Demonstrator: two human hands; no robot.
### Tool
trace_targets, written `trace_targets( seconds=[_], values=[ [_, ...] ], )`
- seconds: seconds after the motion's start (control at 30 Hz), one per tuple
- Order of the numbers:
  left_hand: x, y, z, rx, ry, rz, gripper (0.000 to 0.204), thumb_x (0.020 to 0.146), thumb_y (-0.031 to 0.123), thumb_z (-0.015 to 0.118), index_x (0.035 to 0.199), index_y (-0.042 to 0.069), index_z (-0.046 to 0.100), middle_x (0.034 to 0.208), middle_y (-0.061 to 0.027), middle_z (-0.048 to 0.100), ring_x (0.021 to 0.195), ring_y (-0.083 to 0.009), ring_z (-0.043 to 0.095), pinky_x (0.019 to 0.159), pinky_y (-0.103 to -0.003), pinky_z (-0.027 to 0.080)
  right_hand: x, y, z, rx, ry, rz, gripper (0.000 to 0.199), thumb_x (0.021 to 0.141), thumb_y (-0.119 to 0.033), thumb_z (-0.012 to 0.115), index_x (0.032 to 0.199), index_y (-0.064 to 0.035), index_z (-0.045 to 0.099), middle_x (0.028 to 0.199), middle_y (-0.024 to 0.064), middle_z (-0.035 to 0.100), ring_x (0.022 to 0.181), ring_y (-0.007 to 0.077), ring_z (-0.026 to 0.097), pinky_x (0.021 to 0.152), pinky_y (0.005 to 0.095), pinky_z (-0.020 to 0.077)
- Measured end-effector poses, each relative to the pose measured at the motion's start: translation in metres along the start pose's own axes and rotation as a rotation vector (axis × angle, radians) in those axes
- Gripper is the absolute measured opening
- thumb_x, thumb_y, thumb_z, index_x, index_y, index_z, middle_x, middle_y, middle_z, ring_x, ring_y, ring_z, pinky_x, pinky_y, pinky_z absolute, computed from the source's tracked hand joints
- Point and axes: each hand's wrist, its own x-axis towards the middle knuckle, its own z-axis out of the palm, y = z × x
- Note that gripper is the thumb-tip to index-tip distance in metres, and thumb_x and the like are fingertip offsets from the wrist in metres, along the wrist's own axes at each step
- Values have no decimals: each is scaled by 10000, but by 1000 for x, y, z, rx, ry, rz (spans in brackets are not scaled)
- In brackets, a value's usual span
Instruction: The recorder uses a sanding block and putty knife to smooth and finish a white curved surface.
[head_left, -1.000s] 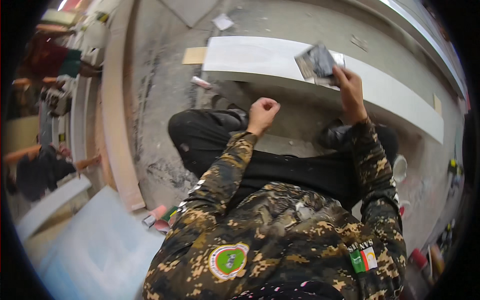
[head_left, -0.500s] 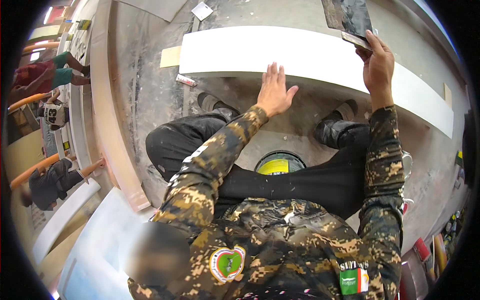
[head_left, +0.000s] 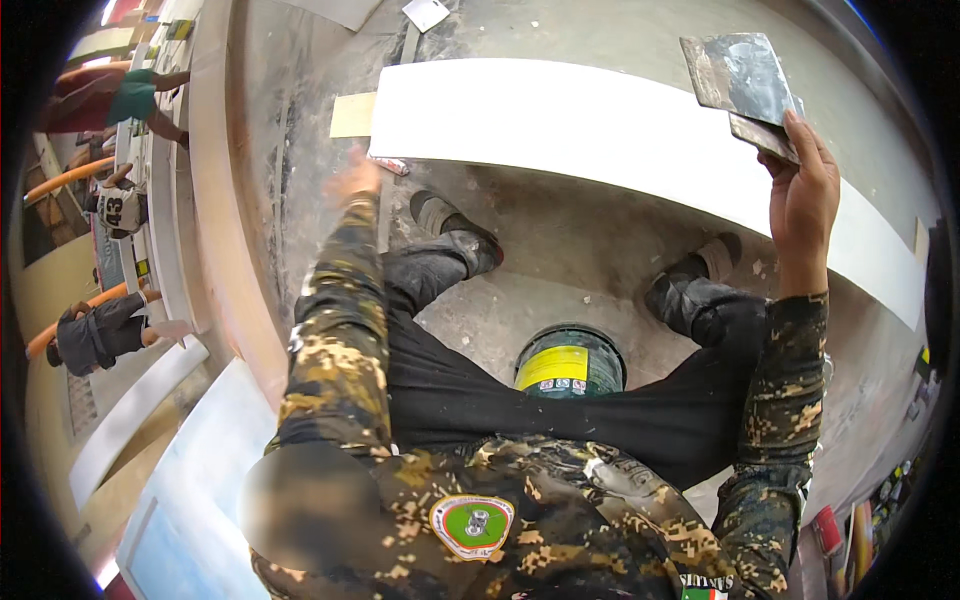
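The right hand (head_left: 803, 195) is holding two flat, smeared plates (head_left: 745, 78) at their lower right corner, its fingers (head_left: 808, 140) closing on them with the thumb side toward the top. The larger grey plate is sitting above, and a narrower one is showing below it; both are hovering in view over the right-hand part of a long white panel (head_left: 560, 120) — whether they are touching it cannot be told.

The left hand (head_left: 353, 182) is reaching out past the panel's left end and is blurring with motion, so how far its fingers are opening, or whether they are gripping anything, cannot be told. A small red-and-white object (head_left: 392, 166) is lying just beside it, partly under the panel's near edge, and a tan piece (head_left: 352, 115) is sticking out from beneath that same end.

The person is sitting with legs apart, and a dark green bucket (head_left: 570, 362) with a yellow label is standing between them on the grey floor (head_left: 560, 275). To the left, a long pale board (head_left: 222, 180) is running alongside, a light blue panel (head_left: 200, 480) is lying nearer, and three other people (head_left: 100, 330) are occupying the space beyond.
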Motion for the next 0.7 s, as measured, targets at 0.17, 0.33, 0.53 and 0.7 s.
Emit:
trace_targets(
  seconds=[0.17,0.33,0.53,0.7],
  values=[
    [4,62,-21,-225,234,-436,906,1006,599,335,1505,-148,220,1602,-357,114,1520,-465,36,1215,-581,-4,-9,-8,-20,-122,81,23,261,975,-230,656,1090,1,696,981,67,707,878,127,643,773,265,488],
    [-31,243,-9,-455,262,233,893,1001,550,429,1544,-102,152,1627,-312,84,1539,-394,38,1241,-513,47,-4,2,-2,-143,45,65,238,979,-220,649,1093,-16,698,944,52,706,852,116,644,760,250,481],
    [-54,309,-24,-142,53,618,774,1014,641,172,1604,166,12,1674,-93,-82,1547,-284,-67,1237,-493,-55,-5,2,8,-174,-18,78,240,973,-216,658,1076,-3,695,935,46,706,821,106,637,733,236,478],
    [32,134,-15,-161,277,38,921,962,715,331,1580,42,222,1658,-171,171,1542,-299,133,1239,-514,66,-3,1,4,-136,-57,112,246,967,-208,663,1065,16,692,927,55,707,793,104,641,715,238,495]
  ],
)
